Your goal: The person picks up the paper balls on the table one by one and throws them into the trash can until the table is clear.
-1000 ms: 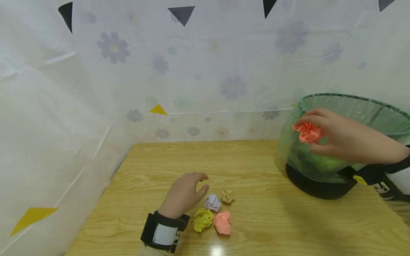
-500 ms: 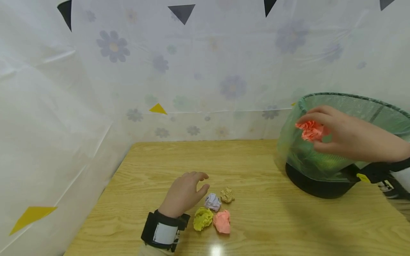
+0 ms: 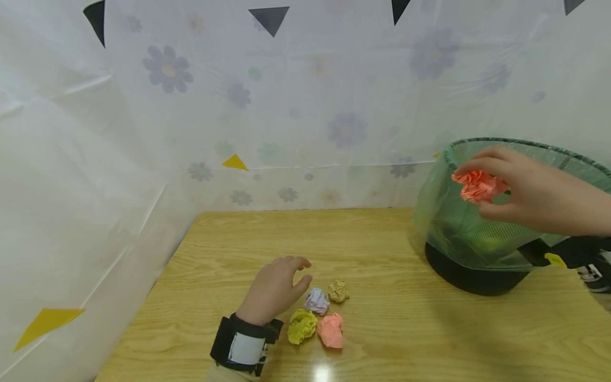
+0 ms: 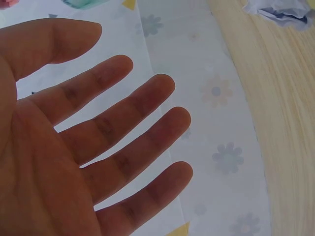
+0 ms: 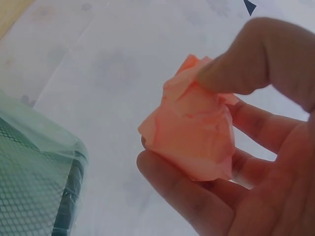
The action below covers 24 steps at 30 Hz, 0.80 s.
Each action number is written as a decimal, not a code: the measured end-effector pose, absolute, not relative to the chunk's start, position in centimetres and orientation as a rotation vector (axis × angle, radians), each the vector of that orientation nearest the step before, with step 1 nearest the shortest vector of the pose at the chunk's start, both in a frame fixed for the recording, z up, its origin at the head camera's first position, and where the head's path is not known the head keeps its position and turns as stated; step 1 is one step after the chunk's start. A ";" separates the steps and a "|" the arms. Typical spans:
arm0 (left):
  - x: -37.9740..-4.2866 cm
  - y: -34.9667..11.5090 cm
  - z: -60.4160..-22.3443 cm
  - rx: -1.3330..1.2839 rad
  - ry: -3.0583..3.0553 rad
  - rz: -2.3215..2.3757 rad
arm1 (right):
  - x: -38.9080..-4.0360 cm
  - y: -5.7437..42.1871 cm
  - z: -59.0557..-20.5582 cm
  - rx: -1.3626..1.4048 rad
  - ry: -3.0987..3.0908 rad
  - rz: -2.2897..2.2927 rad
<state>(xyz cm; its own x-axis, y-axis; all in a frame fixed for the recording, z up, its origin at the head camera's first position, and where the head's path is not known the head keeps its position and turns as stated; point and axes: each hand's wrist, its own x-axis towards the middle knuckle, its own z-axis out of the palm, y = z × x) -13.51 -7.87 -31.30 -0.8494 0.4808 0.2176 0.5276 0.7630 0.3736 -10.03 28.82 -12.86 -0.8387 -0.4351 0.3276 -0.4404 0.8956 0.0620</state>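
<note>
My right hand [image 3: 534, 191] pinches a crumpled salmon-pink paper ball [image 5: 192, 123] between thumb and fingers. In the head view it overlaps the near left side of a black mesh wastebasket [image 3: 477, 278] lined with a green plastic bag [image 3: 436, 223]. My left hand [image 3: 272, 289] is over the table at the left, its fingers relaxed and spread in the left wrist view, holding nothing. Just right of it lie crumpled paper balls: a white one [image 3: 317, 301], a tan one [image 3: 338, 291], a yellow one [image 3: 302, 326] and a pink one [image 3: 331, 330].
The wood-grain table [image 3: 267, 233] ends at the back against a pale flowered sheet [image 3: 296, 116], which also hangs along its left side. The basket's rim [image 3: 515, 140] stands high above the table at the right.
My right hand has moved to the right and slightly up with the pink paper ball. The left hand and the paper balls on the table have stayed in place.
</note>
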 end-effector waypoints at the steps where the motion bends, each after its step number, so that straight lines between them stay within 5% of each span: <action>1: -13.5 -7.9 -31.3 -0.815 -2.847 -0.653 | -10.0 28.9 -12.9 0.652 -2.724 0.026; 24: -13.3 -7.9 -31.2 -0.818 -2.833 -0.655 | -10.0 29.4 -12.0 0.532 -2.749 0.037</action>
